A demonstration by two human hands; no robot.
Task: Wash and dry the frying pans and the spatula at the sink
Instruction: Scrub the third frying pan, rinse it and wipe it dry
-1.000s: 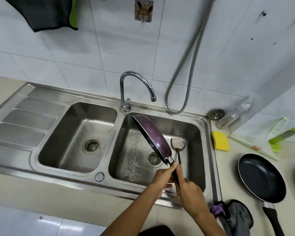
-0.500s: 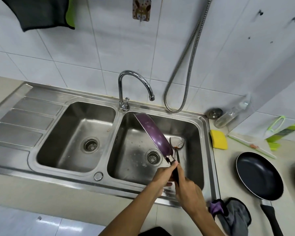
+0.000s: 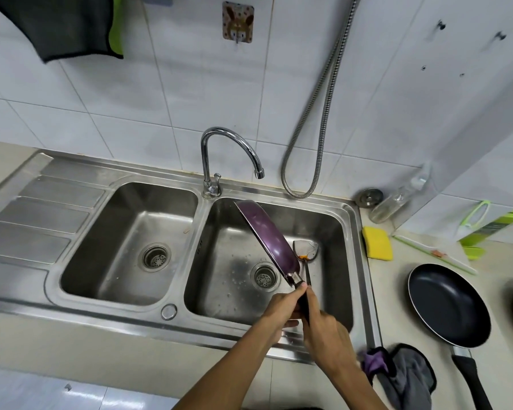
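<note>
- Left basin (image 3: 101, 247): brushed steel with a strainer drain and a ribbed draining board alongside. Judged the likely place to drain washed items.
- Tap (image 3: 228, 140): chromed swan-neck, spout over the right basin. No water is seen running, so washing is judged not yet begun.
- Purple frying pan (image 3: 268, 235): held on edge over the right basin, glossy purple outer face toward the camera, far rim near the tap. Presumably tilted this way to bring it under the spout.
- Left hand (image 3: 282, 309): fingers curled round the pan's dark handle, thumb laid along it near the metal collar.
- Spatula (image 3: 305, 248): upright just beside the pan, with a thin dark shank. The flat blade is uppermost, with orange residue at its neck.
- Right hand (image 3: 326, 332): closed about the spatula's shank, as far as shows. Whether it also bears on the pan handle cannot be told.
- Sponge (image 3: 378, 242): yellow soft block on the tabletop (image 3: 397, 291), just beside the sink rim.
- Grey cloth (image 3: 409, 377): crumpled at the tabletop's near edge, judged to be for drying.
- Black frying pan (image 3: 447, 303): matte non-stick, flat on the tabletop, handle toward the person. Judged unwashed.
</note>
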